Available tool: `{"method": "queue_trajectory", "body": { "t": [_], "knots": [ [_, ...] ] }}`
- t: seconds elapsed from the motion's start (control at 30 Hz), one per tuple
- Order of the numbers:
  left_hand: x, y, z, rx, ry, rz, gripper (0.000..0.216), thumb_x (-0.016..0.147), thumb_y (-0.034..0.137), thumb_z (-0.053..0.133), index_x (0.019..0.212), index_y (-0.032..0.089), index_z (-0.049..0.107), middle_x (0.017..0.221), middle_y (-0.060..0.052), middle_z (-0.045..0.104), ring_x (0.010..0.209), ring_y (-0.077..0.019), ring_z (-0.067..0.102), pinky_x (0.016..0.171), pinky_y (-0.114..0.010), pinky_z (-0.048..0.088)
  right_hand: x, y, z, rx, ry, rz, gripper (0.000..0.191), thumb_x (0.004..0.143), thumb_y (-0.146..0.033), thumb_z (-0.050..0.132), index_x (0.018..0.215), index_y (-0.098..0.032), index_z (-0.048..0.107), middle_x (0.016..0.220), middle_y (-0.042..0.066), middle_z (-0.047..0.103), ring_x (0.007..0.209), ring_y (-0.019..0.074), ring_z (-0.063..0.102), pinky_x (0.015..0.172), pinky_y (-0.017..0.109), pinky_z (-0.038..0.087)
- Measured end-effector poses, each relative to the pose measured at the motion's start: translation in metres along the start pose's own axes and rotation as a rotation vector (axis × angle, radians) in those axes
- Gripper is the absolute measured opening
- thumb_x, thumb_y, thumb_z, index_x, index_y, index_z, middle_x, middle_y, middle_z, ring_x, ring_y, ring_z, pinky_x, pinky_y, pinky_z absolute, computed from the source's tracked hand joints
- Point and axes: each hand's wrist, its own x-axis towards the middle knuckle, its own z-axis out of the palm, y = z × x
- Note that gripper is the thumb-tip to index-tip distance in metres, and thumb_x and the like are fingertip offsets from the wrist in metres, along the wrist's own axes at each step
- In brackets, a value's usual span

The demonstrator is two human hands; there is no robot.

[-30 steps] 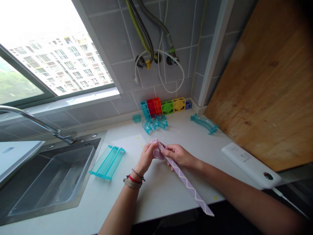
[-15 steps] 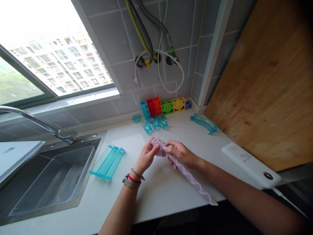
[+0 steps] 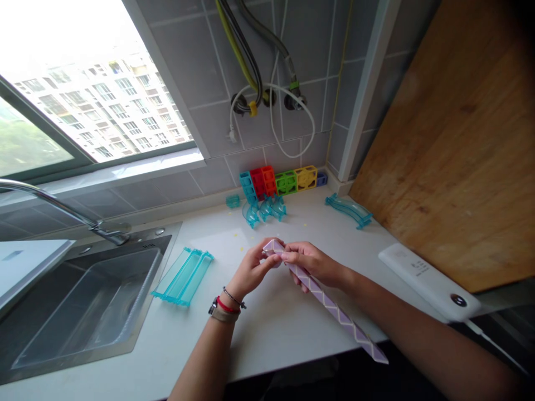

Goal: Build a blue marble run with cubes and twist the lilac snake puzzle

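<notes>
Both my hands grip a purple snake puzzle [image 3: 334, 307] with pale zigzag seams, held above the white counter. My left hand [image 3: 256, 264] is closed on its folded upper end, thumb lying across the front. Just to the right, my right hand [image 3: 310, 262] pinches the puzzle beside the fold, with fingers curled underneath. From there the long straight part slants down to the right, its tip beyond the counter's front edge. My fingers partly hide the folded end.
Clear teal panels [image 3: 184, 277] lie left of my hands, next to the sink [image 3: 155, 262]. Coloured blocks [image 3: 286, 182] and curved teal pieces [image 3: 265, 209] stand by the wall. A curved teal track [image 3: 349, 210] and a white power bank [image 3: 430, 283] lie right, near a wooden board [image 3: 451, 150].
The folded end has turned in my left hand, with less of the lower segment showing. The long part's tip has swung slightly down and right.
</notes>
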Motion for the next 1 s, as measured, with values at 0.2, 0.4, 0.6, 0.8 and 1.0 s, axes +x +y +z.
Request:
{"method": "queue_trajectory", "body": {
  "t": [0.2,0.4,0.6,0.8,1.0],
  "knots": [
    [0.001,-0.003,0.0,0.072,0.106,-0.008,0.029,0.092,0.041,0.068,0.106,0.016,0.067,0.089,-0.005,0.064,0.083,-0.0178,0.06,0.078,-0.03,0.05,0.004,0.001,-0.004,0.004,0.104,-0.115,0.031,0.094,-0.049,0.058,0.095,-0.019,0.054,0.052,-0.004,0.062,0.033,0.011,0.051,0.033,0.017,0.04],
    [0.004,0.001,-0.004,0.468,0.213,0.111,0.022,0.089,0.04,0.07,0.095,0.018,0.073,0.098,-0.008,0.066,0.086,-0.0188,0.058,0.072,-0.028,0.046,0.005,0.002,-0.006,-0.126,0.162,-0.144,0.042,0.093,-0.05,0.06,0.121,-0.019,0.055,0.051,-0.007,0.059,0.034,0.0122,0.051,0.034,0.019,0.043],
    [0.003,0.002,-0.004,0.73,0.28,0.183,0.018,0.089,0.038,0.071,0.086,0.02,0.069,0.09,-0.007,0.066,0.084,-0.0211,0.057,0.08,-0.035,0.045,0.005,0.001,-0.009,-0.238,0.179,-0.142,0.045,0.093,-0.052,0.06,0.125,-0.019,0.058,0.052,-0.007,0.056,0.04,0.0134,0.055,0.035,0.021,0.048],
    [0.001,0.013,0.001,0.647,0.165,0.245,0.013,0.096,0.032,0.061,0.094,0.02,0.065,0.1,-0.009,0.068,0.104,-0.0247,0.058,0.094,-0.039,0.044,0.0,-0.004,-0.005,-0.193,0.075,-0.044,0.041,0.093,-0.056,0.059,0.11,-0.018,0.062,0.055,-0.003,0.062,0.039,0.0132,0.057,0.036,0.02,0.047],
    [-0.002,0.015,-0.001,0.399,0.057,0.081,0.036,0.102,0.042,0.049,0.077,0.017,0.057,0.073,-0.002,0.055,0.069,-0.0145,0.049,0.066,-0.028,0.039,-0.002,-0.005,-0.001,-0.147,0.028,-0.068,0.035,0.095,-0.052,0.057,0.099,-0.018,0.063,0.049,-0.005,0.057,0.035,0.0116,0.05,0.032,0.019,0.042]
  ]
}}
